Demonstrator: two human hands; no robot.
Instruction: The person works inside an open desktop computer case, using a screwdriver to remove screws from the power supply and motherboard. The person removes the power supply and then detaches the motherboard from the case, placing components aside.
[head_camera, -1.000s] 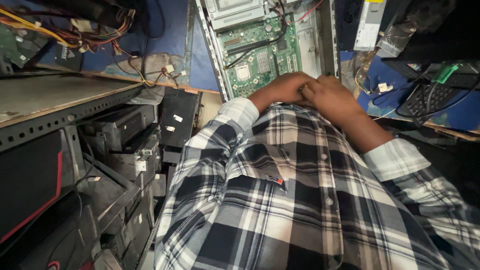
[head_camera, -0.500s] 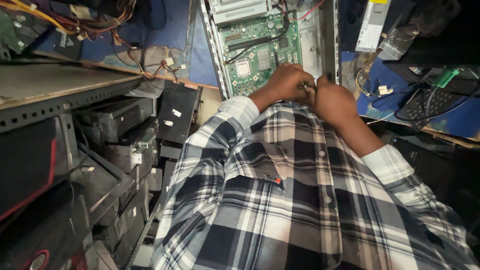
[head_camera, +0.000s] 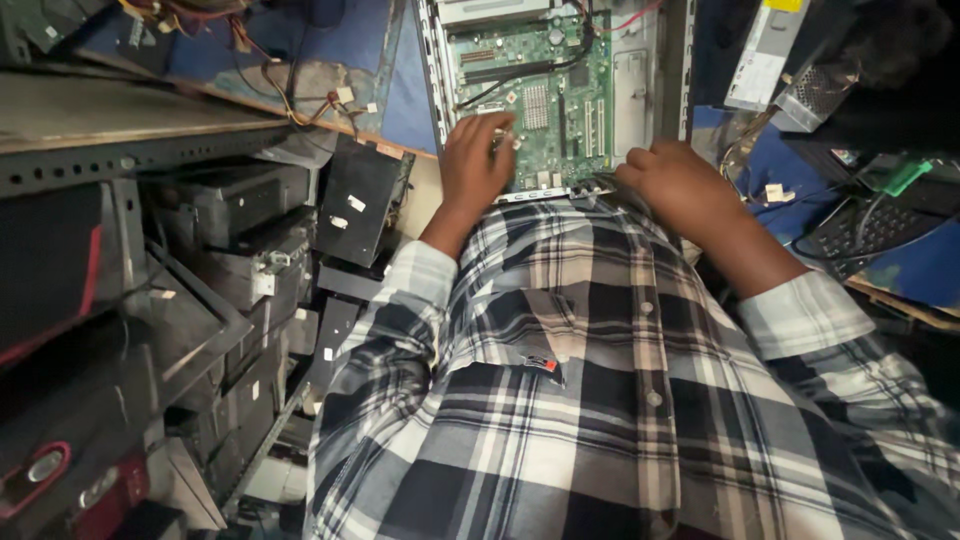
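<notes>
Green motherboard (head_camera: 540, 95) lies in the open computer case (head_camera: 655, 90) on the counter; left hand (head_camera: 478, 160) presses curled fingers at its near edge, right hand (head_camera: 680, 185) rests fisted beside, neither grip visibly holding anything.

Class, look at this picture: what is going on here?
A person in a plaid shirt leans over an open computer case lying on a blue surface. The left hand rests on the near edge of the green motherboard; the right hand lies curled beside it. Stacked old drives fill the shelves alongside.
</notes>
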